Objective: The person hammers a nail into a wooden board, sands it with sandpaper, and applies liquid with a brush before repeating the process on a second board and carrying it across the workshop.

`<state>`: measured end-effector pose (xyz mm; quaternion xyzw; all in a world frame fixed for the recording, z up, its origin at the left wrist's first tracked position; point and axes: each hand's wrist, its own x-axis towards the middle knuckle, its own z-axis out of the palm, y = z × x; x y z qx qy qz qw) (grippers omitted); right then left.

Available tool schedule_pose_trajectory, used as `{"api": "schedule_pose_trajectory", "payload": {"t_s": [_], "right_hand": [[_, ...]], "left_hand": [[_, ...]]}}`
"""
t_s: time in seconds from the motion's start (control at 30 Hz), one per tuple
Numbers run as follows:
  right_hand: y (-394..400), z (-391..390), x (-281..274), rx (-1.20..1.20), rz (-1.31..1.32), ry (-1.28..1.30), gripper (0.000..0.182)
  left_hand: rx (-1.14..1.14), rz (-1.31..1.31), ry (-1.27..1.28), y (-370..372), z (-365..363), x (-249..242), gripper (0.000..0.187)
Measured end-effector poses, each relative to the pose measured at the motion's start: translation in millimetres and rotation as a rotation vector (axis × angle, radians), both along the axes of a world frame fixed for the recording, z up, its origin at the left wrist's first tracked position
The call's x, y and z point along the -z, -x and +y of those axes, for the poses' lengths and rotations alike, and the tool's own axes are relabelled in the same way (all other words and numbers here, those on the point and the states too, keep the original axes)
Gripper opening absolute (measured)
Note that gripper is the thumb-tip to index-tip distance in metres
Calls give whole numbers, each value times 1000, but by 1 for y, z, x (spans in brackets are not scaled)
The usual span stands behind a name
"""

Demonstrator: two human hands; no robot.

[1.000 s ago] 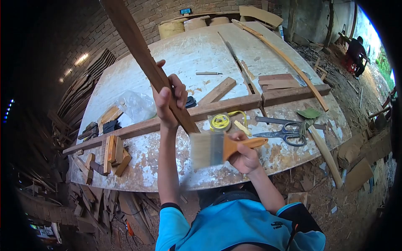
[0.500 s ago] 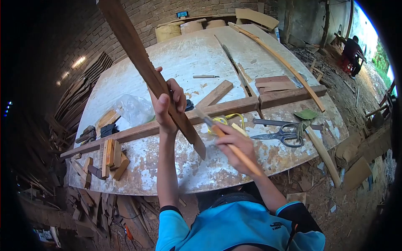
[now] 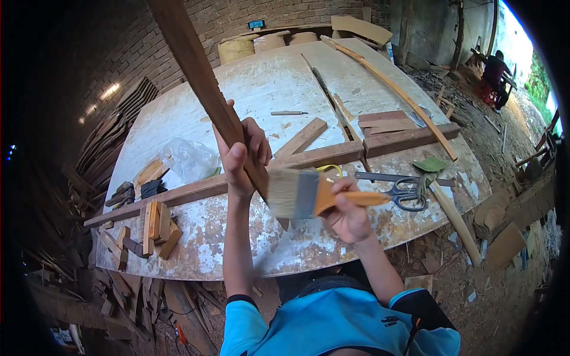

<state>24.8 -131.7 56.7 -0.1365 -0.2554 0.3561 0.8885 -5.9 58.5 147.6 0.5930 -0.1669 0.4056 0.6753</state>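
My left hand point(image 3: 242, 155) is wrapped round a long dark wooden board point(image 3: 199, 68), held tilted over the table, its upper end running out past the top left of the view. In my right hand point(image 3: 347, 213) is a wide paintbrush point(image 3: 323, 199) with an orange handle, a grey metal band and pale bristles. The broad face of the brush shows, and its bristle tips overlap the lower part of the board. Behind the brush lies a yellow tape measure point(image 3: 333, 169), mostly hidden. Scissors point(image 3: 408, 194) with dark handles rest to the right of my right hand.
The worn white table point(image 3: 261, 80) carries a long wooden beam point(image 3: 178, 191) across it, small wood blocks point(image 3: 159, 225), a clear plastic bag point(image 3: 191, 159), a thin knife-like tool point(image 3: 288, 113) and a curved wooden strip point(image 3: 404, 89). Far right, a person point(image 3: 496, 77) sits.
The paintbrush has turned from edge-on to broad face and moved left, onto the board's lower part. My left hand keeps its hold on the board, almost unmoved.
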Motion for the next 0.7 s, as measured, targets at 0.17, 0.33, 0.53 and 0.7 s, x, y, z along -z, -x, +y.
{"api": "schedule_pose_trajectory", "payload": {"t_s": [0.17, 0.33, 0.53, 0.7], "right_hand": [[-2, 8, -2, 624, -816, 521, 16], [-12, 0, 10, 311, -485, 470, 15], [-20, -4, -6, 390, -687, 294, 13], [-34, 0, -35, 384, -1021, 373, 13]], "left_hand": [[84, 78, -56, -8, -3, -4, 85], [85, 86, -87, -9, -6, -7, 87], [-28, 81, -115, -18, -6, -5, 89], [139, 168, -152, -18, 3, -5, 92]]}}
